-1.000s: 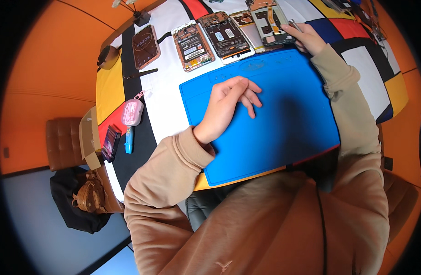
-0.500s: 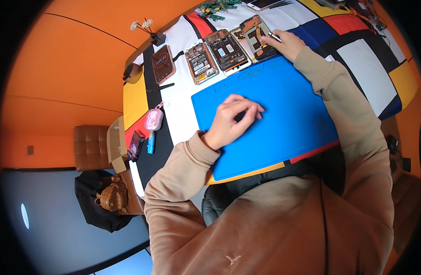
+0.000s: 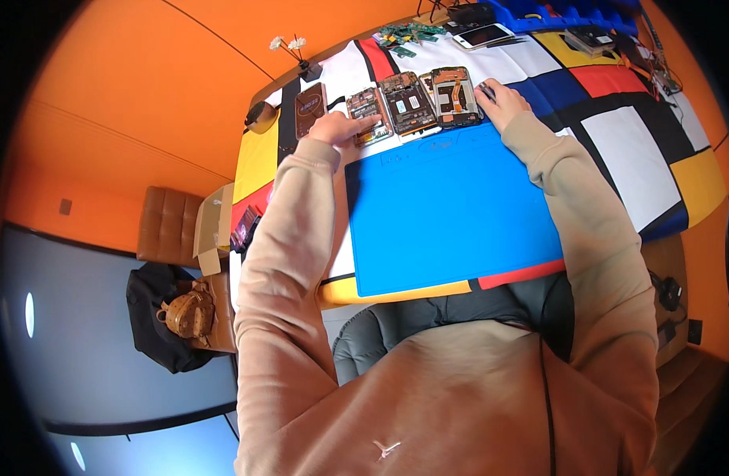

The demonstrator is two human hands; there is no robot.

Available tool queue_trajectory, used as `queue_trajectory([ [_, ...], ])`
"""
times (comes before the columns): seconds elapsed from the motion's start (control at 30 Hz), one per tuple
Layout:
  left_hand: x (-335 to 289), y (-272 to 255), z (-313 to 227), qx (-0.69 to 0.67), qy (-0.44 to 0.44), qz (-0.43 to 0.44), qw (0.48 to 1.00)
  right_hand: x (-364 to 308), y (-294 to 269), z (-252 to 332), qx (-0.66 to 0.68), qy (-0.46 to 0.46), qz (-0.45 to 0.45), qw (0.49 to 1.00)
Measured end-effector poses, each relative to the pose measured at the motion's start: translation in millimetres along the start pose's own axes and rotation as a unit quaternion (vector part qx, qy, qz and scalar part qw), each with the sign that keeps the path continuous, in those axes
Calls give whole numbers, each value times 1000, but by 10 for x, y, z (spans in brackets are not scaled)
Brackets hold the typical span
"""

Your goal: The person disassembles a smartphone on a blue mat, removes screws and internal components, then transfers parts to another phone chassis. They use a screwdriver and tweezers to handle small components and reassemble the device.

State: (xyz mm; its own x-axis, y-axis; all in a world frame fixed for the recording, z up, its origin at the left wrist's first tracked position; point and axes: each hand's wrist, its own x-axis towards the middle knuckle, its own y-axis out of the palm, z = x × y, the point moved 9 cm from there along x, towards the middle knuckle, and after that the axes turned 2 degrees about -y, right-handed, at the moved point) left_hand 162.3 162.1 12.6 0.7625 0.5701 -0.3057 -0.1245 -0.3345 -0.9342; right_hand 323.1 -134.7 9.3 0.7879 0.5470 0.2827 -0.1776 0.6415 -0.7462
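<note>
Three opened phones lie side by side beyond the blue mat (image 3: 451, 214). My left hand (image 3: 332, 128) reaches over the leftmost opened phone (image 3: 367, 107), its index finger stretched across the phone's lower part. Its other fingers are partly hidden, and I see nothing held. The middle opened phone (image 3: 410, 103) shows dark innards. A rightmost opened phone (image 3: 456, 97), with an orange flex cable inside, overlaps a part behind it. Just right of that phone is my right hand (image 3: 507, 105), closed on a slim dark pen-like tool (image 3: 487, 92).
A closed brown phone (image 3: 309, 111) lies left of the opened ones, near a round dark pot (image 3: 260, 117) and a flower vase (image 3: 309, 70). Green circuit boards (image 3: 408, 35), a white phone (image 3: 483, 36) and a blue tray (image 3: 554, 17) sit at the back.
My left hand has moved from above the blue mat forward to the leftmost opened phone. My right hand, keeping its tool, is now beside the rightmost phone. The view has shifted.
</note>
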Motion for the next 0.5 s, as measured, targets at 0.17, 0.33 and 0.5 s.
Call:
queue_trajectory([
  [0.17,69,63,116,-129,-33,35,990,4,-92,-42,29,-2,-38,999],
  [0.33,92,35,98,-272,13,37,962,-47,-211,0,77,-7,-67,995],
  [0.5,-231,-96,-69,-462,58,24,884,-157,-373,133,144,-46,-111,982],
])
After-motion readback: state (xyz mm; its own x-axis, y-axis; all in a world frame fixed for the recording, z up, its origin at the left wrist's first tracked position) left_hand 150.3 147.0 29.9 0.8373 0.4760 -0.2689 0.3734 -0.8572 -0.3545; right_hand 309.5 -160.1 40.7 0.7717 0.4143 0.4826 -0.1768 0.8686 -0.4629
